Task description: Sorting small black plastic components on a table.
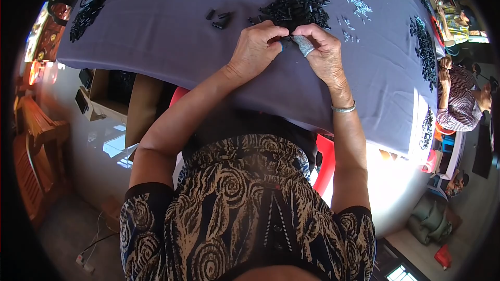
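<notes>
Over the cloth-covered table, my left hand (256, 49) and my right hand (325, 54) meet fingertip to fingertip. Both are closed in a pinch on a small black piece (291, 37), mostly hidden by the fingers. A grey cover (303, 45) wraps my right thumb, and a bit of blue shows at my left fingertips. Just beyond the hands lies a heap of short black cylindrical pieces (297, 8). Several more loose black pieces (221, 21) lie left of it. To the right is a small scatter of thin silvery pins (358, 3).
The grey tablecloth (172, 26) runs to the near edge by my waist. More black heaps lie at the left corner (86, 18) and right edge (424, 54). An open cardboard box (143, 104) stands below left. Another person (461, 93) sits at right.
</notes>
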Demonstrator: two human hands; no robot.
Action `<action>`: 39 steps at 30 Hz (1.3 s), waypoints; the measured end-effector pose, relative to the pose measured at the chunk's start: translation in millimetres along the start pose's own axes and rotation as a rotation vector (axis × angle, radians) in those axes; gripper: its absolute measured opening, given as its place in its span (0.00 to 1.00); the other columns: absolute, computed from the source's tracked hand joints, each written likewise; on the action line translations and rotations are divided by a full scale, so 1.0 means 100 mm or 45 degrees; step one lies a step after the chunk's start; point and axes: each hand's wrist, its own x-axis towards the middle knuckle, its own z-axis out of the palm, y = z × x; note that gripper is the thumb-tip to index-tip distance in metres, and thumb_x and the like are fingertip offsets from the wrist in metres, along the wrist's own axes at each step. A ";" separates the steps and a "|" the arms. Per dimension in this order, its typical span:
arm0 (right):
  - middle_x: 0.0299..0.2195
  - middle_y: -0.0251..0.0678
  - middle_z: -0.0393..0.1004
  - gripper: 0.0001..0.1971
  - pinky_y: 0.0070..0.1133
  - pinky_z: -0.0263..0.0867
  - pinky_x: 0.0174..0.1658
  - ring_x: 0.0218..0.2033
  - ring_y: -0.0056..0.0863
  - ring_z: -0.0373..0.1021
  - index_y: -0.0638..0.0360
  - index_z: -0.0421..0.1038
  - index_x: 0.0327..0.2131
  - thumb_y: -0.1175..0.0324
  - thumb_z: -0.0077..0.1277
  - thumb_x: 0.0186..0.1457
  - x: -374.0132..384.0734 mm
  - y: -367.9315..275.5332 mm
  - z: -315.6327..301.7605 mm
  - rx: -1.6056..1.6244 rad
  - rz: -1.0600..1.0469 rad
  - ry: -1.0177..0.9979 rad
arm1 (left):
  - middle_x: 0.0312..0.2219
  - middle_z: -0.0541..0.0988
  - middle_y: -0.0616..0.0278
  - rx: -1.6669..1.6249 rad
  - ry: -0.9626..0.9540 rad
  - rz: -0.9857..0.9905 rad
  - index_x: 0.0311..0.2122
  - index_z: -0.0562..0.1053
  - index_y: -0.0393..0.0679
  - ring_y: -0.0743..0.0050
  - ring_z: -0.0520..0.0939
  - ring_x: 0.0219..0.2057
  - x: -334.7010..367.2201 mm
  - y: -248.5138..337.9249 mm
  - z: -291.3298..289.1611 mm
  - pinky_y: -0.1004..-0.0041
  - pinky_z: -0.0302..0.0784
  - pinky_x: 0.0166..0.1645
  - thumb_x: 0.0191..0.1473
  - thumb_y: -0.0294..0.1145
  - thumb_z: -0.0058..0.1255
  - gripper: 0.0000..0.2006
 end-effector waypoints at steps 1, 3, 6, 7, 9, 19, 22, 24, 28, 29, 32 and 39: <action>0.27 0.29 0.74 0.10 0.14 0.67 0.32 0.28 0.15 0.70 0.59 0.73 0.33 0.84 0.54 0.46 -0.01 0.01 0.00 -0.038 -0.023 0.004 | 0.24 0.74 0.60 0.005 0.001 0.004 0.37 0.76 0.39 0.72 0.73 0.21 0.00 0.00 0.00 0.76 0.71 0.30 0.39 0.14 0.48 0.16; 0.27 0.30 0.74 0.11 0.15 0.67 0.32 0.28 0.17 0.71 0.60 0.73 0.33 0.84 0.54 0.45 0.00 0.00 0.00 -0.072 -0.050 0.002 | 0.24 0.73 0.60 0.002 0.012 0.018 0.37 0.76 0.38 0.72 0.73 0.21 0.00 0.02 0.00 0.75 0.71 0.30 0.39 0.14 0.48 0.16; 0.27 0.32 0.73 0.12 0.15 0.67 0.31 0.27 0.19 0.71 0.60 0.72 0.32 0.86 0.53 0.43 0.00 -0.05 0.00 -0.086 -0.075 0.013 | 0.23 0.72 0.60 0.005 0.025 0.049 0.37 0.75 0.38 0.71 0.72 0.21 0.01 0.02 0.00 0.75 0.70 0.30 0.39 0.14 0.48 0.16; 0.27 0.32 0.73 0.12 0.16 0.68 0.32 0.27 0.20 0.72 0.60 0.72 0.32 0.86 0.53 0.43 0.01 -0.07 0.01 -0.118 -0.087 0.000 | 0.22 0.72 0.59 0.012 0.027 0.067 0.37 0.75 0.38 0.71 0.72 0.21 0.01 0.02 -0.01 0.75 0.70 0.30 0.39 0.15 0.48 0.16; 0.27 0.33 0.73 0.12 0.16 0.68 0.32 0.28 0.21 0.72 0.60 0.71 0.32 0.86 0.52 0.43 0.01 -0.10 0.01 -0.149 -0.098 -0.016 | 0.22 0.72 0.59 0.015 0.029 0.067 0.37 0.75 0.38 0.70 0.72 0.21 0.00 0.01 0.00 0.74 0.70 0.30 0.39 0.15 0.48 0.16; 0.28 0.33 0.73 0.13 0.16 0.67 0.34 0.28 0.22 0.71 0.61 0.70 0.33 0.88 0.49 0.42 0.00 -0.13 -0.02 -0.133 -0.075 -0.035 | 0.22 0.72 0.60 -0.030 -0.028 0.020 0.37 0.76 0.39 0.74 0.72 0.21 0.01 0.01 -0.01 0.75 0.69 0.29 0.39 0.14 0.47 0.16; 0.28 0.32 0.73 0.13 0.15 0.66 0.35 0.29 0.19 0.70 0.62 0.70 0.33 0.88 0.48 0.42 0.00 -0.06 -0.02 -0.085 -0.074 -0.060 | 0.22 0.72 0.61 -0.069 -0.055 -0.022 0.37 0.76 0.39 0.76 0.72 0.22 0.02 0.03 -0.03 0.76 0.69 0.30 0.39 0.15 0.47 0.16; 0.28 0.31 0.73 0.13 0.14 0.66 0.35 0.29 0.18 0.70 0.62 0.70 0.33 0.88 0.48 0.42 -0.01 -0.04 -0.01 -0.072 -0.068 -0.080 | 0.23 0.73 0.61 -0.077 -0.057 -0.027 0.37 0.76 0.39 0.76 0.72 0.22 0.02 0.03 -0.03 0.77 0.70 0.30 0.40 0.15 0.48 0.16; 0.27 0.28 0.73 0.11 0.13 0.66 0.36 0.30 0.14 0.68 0.61 0.70 0.34 0.86 0.51 0.46 -0.02 -0.01 -0.02 0.093 0.053 -0.084 | 0.25 0.74 0.62 -0.136 -0.051 -0.019 0.38 0.76 0.39 0.77 0.74 0.24 0.02 0.02 -0.02 0.79 0.70 0.32 0.40 0.15 0.48 0.16; 0.28 0.27 0.73 0.10 0.13 0.66 0.36 0.30 0.13 0.68 0.61 0.71 0.34 0.84 0.53 0.48 -0.02 0.00 -0.03 0.163 0.088 -0.095 | 0.25 0.74 0.62 -0.136 -0.051 -0.021 0.38 0.76 0.39 0.77 0.74 0.24 0.02 0.02 -0.03 0.79 0.70 0.32 0.40 0.15 0.48 0.16; 0.27 0.26 0.73 0.08 0.13 0.66 0.36 0.30 0.13 0.69 0.60 0.72 0.35 0.81 0.54 0.50 -0.03 0.00 -0.02 0.160 0.055 -0.087 | 0.25 0.75 0.62 -0.106 -0.066 -0.029 0.38 0.76 0.39 0.77 0.74 0.24 0.02 0.02 -0.03 0.79 0.71 0.32 0.41 0.14 0.47 0.16; 0.28 0.27 0.74 0.06 0.11 0.64 0.29 0.26 0.12 0.67 0.59 0.73 0.36 0.78 0.48 0.56 0.01 -0.09 -0.09 0.299 0.213 -0.007 | 0.28 0.74 0.67 -0.235 -0.030 -0.069 0.39 0.76 0.40 0.84 0.70 0.25 0.03 -0.05 -0.03 0.82 0.67 0.31 0.42 0.12 0.45 0.18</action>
